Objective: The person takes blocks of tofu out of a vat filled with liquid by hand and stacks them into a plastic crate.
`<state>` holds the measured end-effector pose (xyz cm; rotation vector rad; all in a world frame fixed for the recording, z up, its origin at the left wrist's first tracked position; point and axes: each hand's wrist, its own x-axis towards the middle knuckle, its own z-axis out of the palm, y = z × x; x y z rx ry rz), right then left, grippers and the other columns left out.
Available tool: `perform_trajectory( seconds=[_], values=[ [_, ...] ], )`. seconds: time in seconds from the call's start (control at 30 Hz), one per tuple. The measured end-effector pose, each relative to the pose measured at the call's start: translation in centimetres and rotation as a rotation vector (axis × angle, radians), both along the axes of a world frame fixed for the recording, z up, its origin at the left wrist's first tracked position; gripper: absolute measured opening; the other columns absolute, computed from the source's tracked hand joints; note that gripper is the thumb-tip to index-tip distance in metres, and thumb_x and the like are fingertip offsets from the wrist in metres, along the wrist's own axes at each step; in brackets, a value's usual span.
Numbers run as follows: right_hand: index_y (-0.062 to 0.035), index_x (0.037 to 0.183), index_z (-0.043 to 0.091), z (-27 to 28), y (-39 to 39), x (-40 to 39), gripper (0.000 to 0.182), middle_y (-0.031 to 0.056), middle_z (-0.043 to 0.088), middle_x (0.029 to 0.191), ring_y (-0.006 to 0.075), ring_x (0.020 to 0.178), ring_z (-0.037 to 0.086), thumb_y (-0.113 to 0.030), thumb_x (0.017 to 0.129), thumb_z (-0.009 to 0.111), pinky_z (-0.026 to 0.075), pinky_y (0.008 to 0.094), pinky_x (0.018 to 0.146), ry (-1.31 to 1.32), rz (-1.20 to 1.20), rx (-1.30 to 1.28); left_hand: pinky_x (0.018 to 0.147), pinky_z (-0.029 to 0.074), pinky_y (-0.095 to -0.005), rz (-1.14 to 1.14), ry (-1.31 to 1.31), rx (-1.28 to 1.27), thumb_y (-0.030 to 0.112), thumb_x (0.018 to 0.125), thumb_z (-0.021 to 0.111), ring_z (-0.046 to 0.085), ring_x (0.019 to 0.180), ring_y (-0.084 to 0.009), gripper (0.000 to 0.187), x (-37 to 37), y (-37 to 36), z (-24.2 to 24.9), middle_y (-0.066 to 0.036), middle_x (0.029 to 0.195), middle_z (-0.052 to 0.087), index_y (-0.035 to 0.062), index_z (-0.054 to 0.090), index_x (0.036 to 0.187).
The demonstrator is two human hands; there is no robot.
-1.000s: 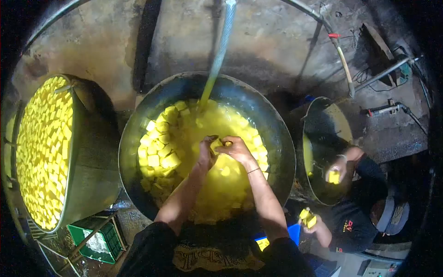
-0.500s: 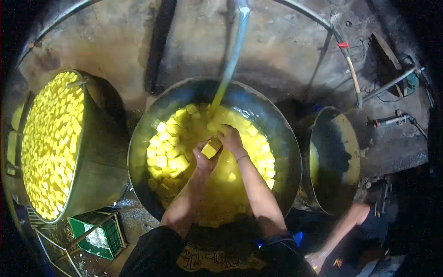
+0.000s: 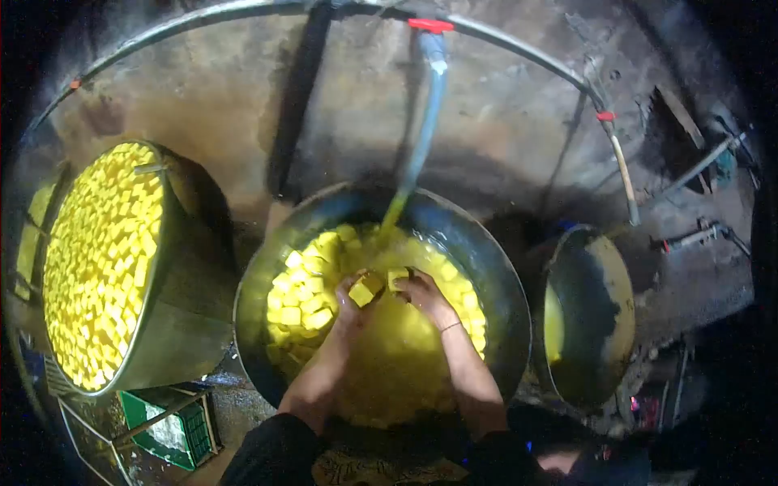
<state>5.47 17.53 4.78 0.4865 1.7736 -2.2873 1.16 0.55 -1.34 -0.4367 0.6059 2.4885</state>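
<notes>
Two hands are up out of the yellow water now: left hand (image 3: 354,298) grips one cube (image 3: 362,292), right hand (image 3: 419,293) grips another cube (image 3: 397,278) over the big pan (image 3: 502,283).

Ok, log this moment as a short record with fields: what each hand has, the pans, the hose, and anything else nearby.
left hand: holds a yellow cube above the liquid
right hand: holds another yellow cube
middle pan: yellow liquid with floating cubes
hose: pours a yellow stream into the middle pan
left vat: tilted, packed with yellow cubes
right pan: a little yellow liquid
green crate: on the floor, lower left
</notes>
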Motion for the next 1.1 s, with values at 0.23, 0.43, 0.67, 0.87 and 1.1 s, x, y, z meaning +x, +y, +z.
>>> perform_trajectory(
  seconds=[0.23, 0.43, 0.67, 0.87, 1.1],
  values=[
    [-0.0053, 0.101, 0.060, 10.3, -2.9, 10.0, 0.035, 0.0085, 0.063, 0.087, 0.0160, 0.076, 0.060, -0.009, 0.070, 0.075, 0.045, 0.0290, 0.062, 0.304, -0.012, 0.773, 0.072, 0.048, -0.0336, -0.277, 0.244, -0.005, 0.031, 0.082, 0.046, 0.057, 0.086, -0.0209, 0.031, 5.6, 6.3, 2.6, -0.009, 0.093, 0.058, 0.0048, 0.053, 0.097],
    [-0.0045, 0.128, 0.042, 12.3, -0.2, 17.9, 0.077, 0.0206, 0.038, 0.133, 0.0349, 0.128, 0.033, -0.035, 0.065, 0.075, 0.029, 0.0411, 0.105, 0.361, -0.216, 1.023, 0.068, 0.049, -0.0273, -0.484, 0.214, 0.268, 0.039, 0.092, 0.039, 0.056, 0.079, -0.0145, 0.035, 13.7, 11.3, 9.2, -0.005, 0.089, 0.054, 0.0074, 0.050, 0.102],
    [-0.0029, 0.110, 0.056, 17.1, 1.2, 36.3, 0.050, 0.0042, 0.053, 0.105, 0.0150, 0.102, 0.050, -0.021, 0.066, 0.073, 0.041, 0.0279, 0.088, 0.282, -0.637, 0.289, 0.087, 0.032, -0.0311, -0.848, 0.510, 0.053, 0.057, 0.091, 0.033, 0.039, 0.106, -0.0189, 0.063, 29.3, 11.6, 23.5, -0.011, 0.119, 0.039, 0.0038, 0.036, 0.124],
    [-0.0058, 0.119, 0.048, 10.4, -2.7, 53.4, 0.063, 0.0087, 0.056, 0.110, 0.0226, 0.102, 0.057, -0.033, 0.068, 0.073, 0.053, 0.0328, 0.081, 0.422, -1.270, -0.263, 0.108, 0.015, -0.0480, -0.654, 1.542, -0.558, 0.026, 0.083, 0.063, 0.019, 0.133, -0.0409, 0.068, 33.7, 13.7, 17.6, -0.027, 0.141, 0.024, 0.0018, 0.029, 0.137],
    [-0.0083, 0.124, 0.045, -8.6, -0.3, 59.9, 0.050, 0.0095, 0.044, 0.125, 0.0294, 0.107, 0.048, -0.018, 0.078, 0.064, 0.042, 0.0424, 0.089, -0.267, -1.504, -0.381, 0.108, 0.020, -0.0431, -0.772, 2.026, -1.095, 0.028, 0.078, 0.066, 0.024, 0.130, -0.0402, 0.081, 31.8, 10.5, 13.8, -0.025, 0.139, 0.027, -0.0015, 0.021, 0.139]
  ],
)
